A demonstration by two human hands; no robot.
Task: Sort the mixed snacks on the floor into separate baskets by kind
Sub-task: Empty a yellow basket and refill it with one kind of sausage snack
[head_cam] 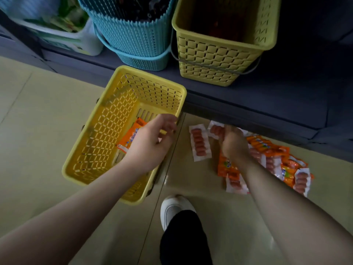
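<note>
A yellow basket (107, 131) sits on the floor at centre left with an orange snack pack (130, 135) lying in it. My left hand (150, 142) hovers over the basket's right side, fingers loosely curled and holding nothing. My right hand (234, 143) is blurred and grips a clear sausage pack (215, 129) above the floor. A second clear sausage pack (199, 142) lies flat between my hands. A pile of orange and clear snack packs (277, 161) spreads on the floor under and right of my right arm.
On a dark low shelf (267, 100) behind stand a teal basket (133, 39), an olive-yellow basket (219, 54) and a white container (76, 35) with green packs. My white shoe (174, 209) and dark trouser leg are at bottom centre.
</note>
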